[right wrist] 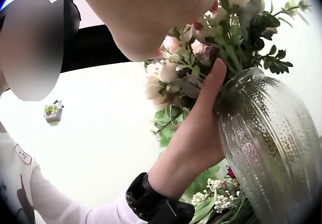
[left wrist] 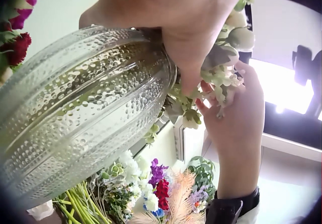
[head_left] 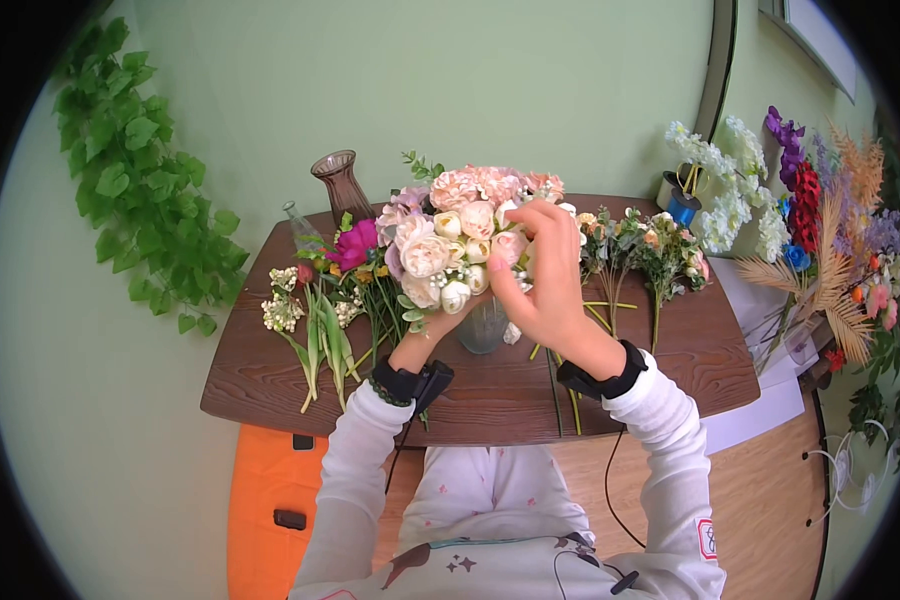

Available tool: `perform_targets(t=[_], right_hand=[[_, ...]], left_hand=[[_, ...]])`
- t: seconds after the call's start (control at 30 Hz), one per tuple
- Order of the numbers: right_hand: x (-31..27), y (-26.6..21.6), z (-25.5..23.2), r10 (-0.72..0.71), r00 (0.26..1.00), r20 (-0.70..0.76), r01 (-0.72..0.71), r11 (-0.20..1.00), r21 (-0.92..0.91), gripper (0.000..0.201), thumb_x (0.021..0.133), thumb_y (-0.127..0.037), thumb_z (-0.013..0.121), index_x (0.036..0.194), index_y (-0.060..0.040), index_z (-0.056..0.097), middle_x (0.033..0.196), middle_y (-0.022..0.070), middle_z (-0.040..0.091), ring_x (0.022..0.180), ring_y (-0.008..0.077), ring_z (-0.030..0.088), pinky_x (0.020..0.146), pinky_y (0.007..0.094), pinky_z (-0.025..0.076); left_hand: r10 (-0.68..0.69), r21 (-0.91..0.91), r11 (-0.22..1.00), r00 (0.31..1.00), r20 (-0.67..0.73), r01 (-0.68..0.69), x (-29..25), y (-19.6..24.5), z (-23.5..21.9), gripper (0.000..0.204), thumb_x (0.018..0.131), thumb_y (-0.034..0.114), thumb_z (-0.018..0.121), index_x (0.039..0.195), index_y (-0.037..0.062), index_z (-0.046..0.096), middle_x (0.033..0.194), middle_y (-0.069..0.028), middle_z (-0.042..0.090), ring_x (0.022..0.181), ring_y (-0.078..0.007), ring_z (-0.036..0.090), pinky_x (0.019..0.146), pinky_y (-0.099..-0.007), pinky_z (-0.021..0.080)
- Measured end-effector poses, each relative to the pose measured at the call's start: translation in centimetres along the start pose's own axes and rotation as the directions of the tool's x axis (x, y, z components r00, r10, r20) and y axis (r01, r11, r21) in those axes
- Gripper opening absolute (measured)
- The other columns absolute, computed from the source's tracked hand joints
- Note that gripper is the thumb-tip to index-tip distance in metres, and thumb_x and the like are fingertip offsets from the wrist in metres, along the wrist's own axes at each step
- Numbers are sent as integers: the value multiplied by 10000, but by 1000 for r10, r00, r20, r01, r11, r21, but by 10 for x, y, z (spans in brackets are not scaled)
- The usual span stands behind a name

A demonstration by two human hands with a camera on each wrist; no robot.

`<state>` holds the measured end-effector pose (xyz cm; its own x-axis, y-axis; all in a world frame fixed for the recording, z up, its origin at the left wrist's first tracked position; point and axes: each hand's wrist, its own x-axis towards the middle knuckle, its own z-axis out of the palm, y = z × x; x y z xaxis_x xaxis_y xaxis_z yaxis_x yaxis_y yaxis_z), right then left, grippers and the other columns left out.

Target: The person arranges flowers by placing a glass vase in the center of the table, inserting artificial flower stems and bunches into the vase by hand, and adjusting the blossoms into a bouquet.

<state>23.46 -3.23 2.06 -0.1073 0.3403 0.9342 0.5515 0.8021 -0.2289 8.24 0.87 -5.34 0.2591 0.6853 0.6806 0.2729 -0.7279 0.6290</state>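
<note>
A bouquet of pale pink, cream and white flowers (head_left: 427, 254) stands in a ribbed clear glass vase (head_left: 482, 328), which tilts in both wrist views. My left hand (head_left: 453, 326) grips the vase at its neck, just under the blooms; the left wrist view shows this hand (left wrist: 166, 12) across the glass rim, and the right wrist view shows its thumb up beside the stems. Curved round the right side of the bouquet, my right hand (head_left: 553, 285) has thumb and fingers on either side of a pink rose (head_left: 510, 246). Its fingertips are partly hidden among blooms and leaves.
Tulip stems (head_left: 320, 340) and a magenta flower (head_left: 354, 243) lie left on the brown table (head_left: 460, 400). Behind stand a brown glass vase (head_left: 341, 185) and a small bottle (head_left: 300, 225). Small rose sprays (head_left: 660, 250) and cut stems lie right; more flowers (head_left: 820, 230) stand beyond.
</note>
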Motion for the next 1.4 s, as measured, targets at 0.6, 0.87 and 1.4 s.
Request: perform_targets(t=[0.6,0.87,1.4], right_hand=[[-15,21,-6,-34,999,-9,35,970,241,536,854,-399,407,1181,26,422,1145,194,464,1027,324,429,916,403,301],[-15,29,-11,-36,999,-21,37,999,19,451,770,-231,555,1139,7,456,1147,182,454,1055,321,396,928,405,281],[-24,47,-44,20,999,-47,-23,998,-64,309,821,-195,443,1060,-11,509,1142,167,451,1070,311,387,949,409,270]], left_hand=[[-339,347,878,940,-33,329,5,-17,-8,384,838,242,560,1180,78,504,1167,-118,545,1081,-263,507,920,-360,399],[-348,283,898,937,-12,337,8,-19,-11,366,880,191,477,1213,38,468,1222,-136,507,1138,-269,462,951,-359,365],[-423,281,873,905,34,398,9,-10,-14,371,913,223,422,1239,46,439,1268,-137,467,1171,-276,425,973,-362,335]])
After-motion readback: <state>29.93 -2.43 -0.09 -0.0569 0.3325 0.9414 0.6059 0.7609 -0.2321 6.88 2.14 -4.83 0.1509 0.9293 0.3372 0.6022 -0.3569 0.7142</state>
